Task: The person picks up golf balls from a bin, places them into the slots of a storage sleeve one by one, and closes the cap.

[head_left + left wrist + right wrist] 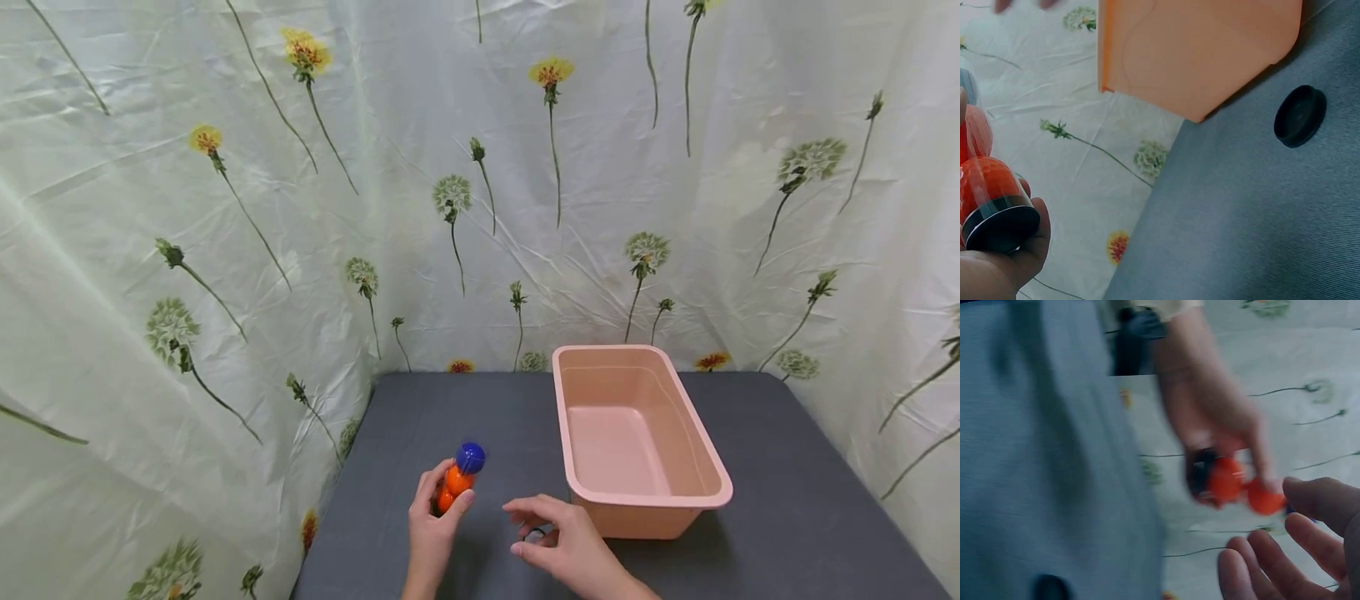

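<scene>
My left hand [431, 529] grips a clear tube [1007, 181] upright in the head view. Inside it, a blue ball [470, 458] sits at the top above orange balls [460, 480]. A black cap [1004, 228] closes the tube's lower end. My right hand [562, 537] hovers just right of the tube, fingers loosely bent and apart, holding nothing. A loose black lid [1300, 116] lies on the table; the head view shows only part of it between my right fingers.
A pink plastic tub [570, 433] stands on the dark grey table [450, 400], right of and beyond my hands. Its inside holds nothing visible. A white curtain [420, 150] with printed dandelions hangs around the back and sides.
</scene>
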A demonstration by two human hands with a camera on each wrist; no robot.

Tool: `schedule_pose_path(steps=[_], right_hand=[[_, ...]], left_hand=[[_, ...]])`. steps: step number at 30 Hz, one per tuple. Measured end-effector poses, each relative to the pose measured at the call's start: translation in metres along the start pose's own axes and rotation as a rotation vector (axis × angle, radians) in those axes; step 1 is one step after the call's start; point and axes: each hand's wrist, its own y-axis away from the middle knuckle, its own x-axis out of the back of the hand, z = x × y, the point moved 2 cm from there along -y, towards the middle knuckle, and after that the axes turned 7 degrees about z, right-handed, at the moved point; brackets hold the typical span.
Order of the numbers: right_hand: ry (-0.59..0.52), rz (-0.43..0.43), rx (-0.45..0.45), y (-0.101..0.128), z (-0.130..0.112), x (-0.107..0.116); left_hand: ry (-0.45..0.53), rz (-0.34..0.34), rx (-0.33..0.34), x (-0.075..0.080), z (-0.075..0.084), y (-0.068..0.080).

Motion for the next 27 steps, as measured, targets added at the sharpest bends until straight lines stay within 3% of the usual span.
schedule_pose_path(steps=[6,12,19,27], right_hand=[[0.071,0.076,-0.031,0.008,0.045,-0.015],[0.235,0.182,-0.062,0.015,0.08,-0.021],[0.397,0.255,-0.12,0.021,0.104,-0.025],[0.529,0.235,-0.105,0.019,0.12,-0.029]], left_hand=[[0.005,0.013,0.032,0.004,-0.005,0.004],[-0.013,0.003,0.078,0.002,-0.007,0.008],[-0.016,-0.009,0.096,-0.002,-0.007,0.011],[-0.018,-0.029,0.12,-0.004,-0.008,0.012]])
